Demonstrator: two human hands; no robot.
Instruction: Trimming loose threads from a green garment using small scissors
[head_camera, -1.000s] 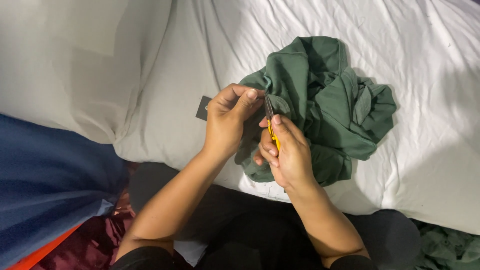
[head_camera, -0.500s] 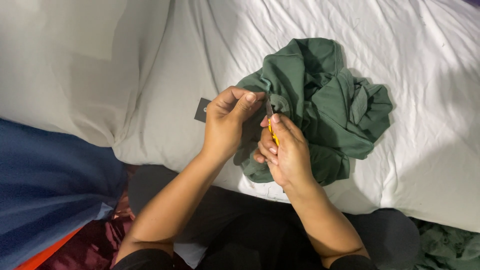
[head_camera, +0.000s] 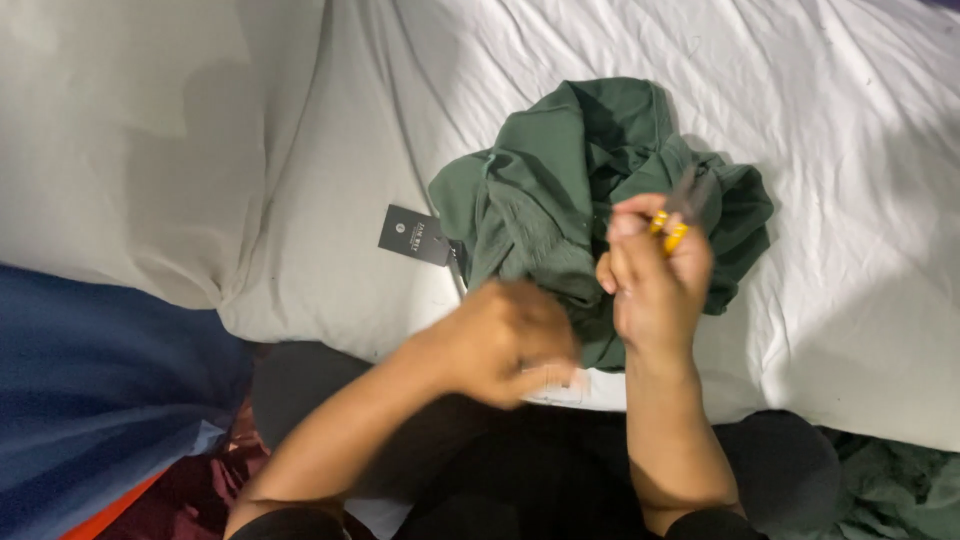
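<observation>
**Entry: hands, cutter and green garment on bed — hazards**

Head view.

- Right hand (head_camera: 655, 290): raised over the garment, fingers (head_camera: 630, 215) closed round a small yellow-handled cutter (head_camera: 672, 232). The tool's working end is blurred; whether its blades are open or shut cannot be told.
- Left hand (head_camera: 505, 340): low, near the bed edge, motion-blurred. Fingers curled inward; whether anything is in them cannot be told. It is apart from the garment and the tag.
- Garment (head_camera: 560, 190): dark green, crumpled in a heap on the white sheet (head_camera: 850, 200), directly under and behind the right hand.
- Tag (head_camera: 415, 235): dark card, lying flat on the sheet just left of the garment, a thin cord running from it toward the cloth.
- Pillow (head_camera: 150, 150): white, at left, well apart from the hands.
- Blue cloth (head_camera: 90, 400): lower left, off the bed.

Hazards, as judged:

- The cutter hangs just above loose folds; a dip of the hand could snag or nick the cloth, since the heap gives no flat, taut surface.
- With the left hand off the garment, nothing steadies the cloth; any cut made one-handed risks catching more than the cord.
- The sheet lies right beneath; a point pushed through the heap could mark it.
- The tag, if free, could slide off the bed edge.
</observation>
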